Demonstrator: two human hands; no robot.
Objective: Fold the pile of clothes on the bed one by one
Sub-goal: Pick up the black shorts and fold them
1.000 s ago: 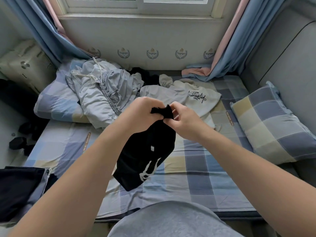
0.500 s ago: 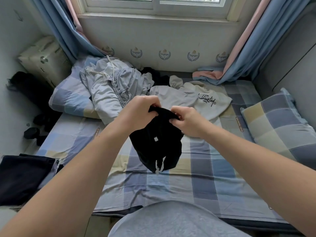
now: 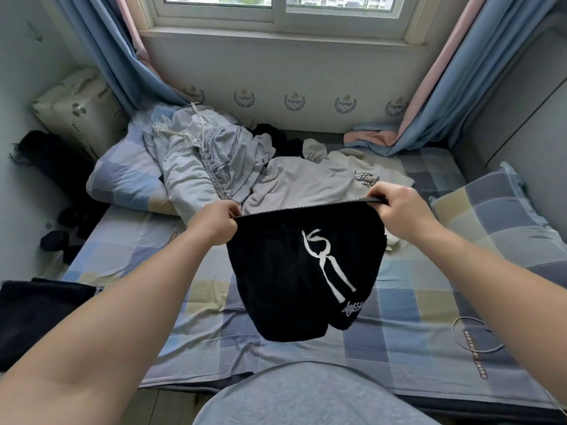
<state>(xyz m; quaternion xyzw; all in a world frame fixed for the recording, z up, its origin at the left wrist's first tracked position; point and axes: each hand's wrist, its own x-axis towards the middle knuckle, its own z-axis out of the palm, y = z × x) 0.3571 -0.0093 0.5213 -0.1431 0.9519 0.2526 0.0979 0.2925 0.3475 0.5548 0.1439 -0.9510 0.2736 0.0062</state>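
Note:
A pair of black shorts (image 3: 276, 277) with a white drawstring hangs in the air above the checked bed sheet (image 3: 399, 329). My left hand (image 3: 214, 222) pinches the left end of its waistband. My right hand (image 3: 399, 210) grips the right end, so the waistband is stretched flat between them. Behind the shorts lies the pile: light grey trousers (image 3: 202, 161), a cream printed top (image 3: 310, 182) and a dark garment (image 3: 276, 139) near the wall.
A checked pillow (image 3: 503, 222) lies at the right, another (image 3: 122, 182) under the grey trousers at the left. A folded dark garment (image 3: 36, 314) sits on the bed's front left corner. A thin loop cord (image 3: 475, 335) lies on the sheet at the right. Curtains hang at both sides.
My hands have moved apart along the waistband, spreading the bunched black shorts out wide; the drawstring and a white logo now face me.

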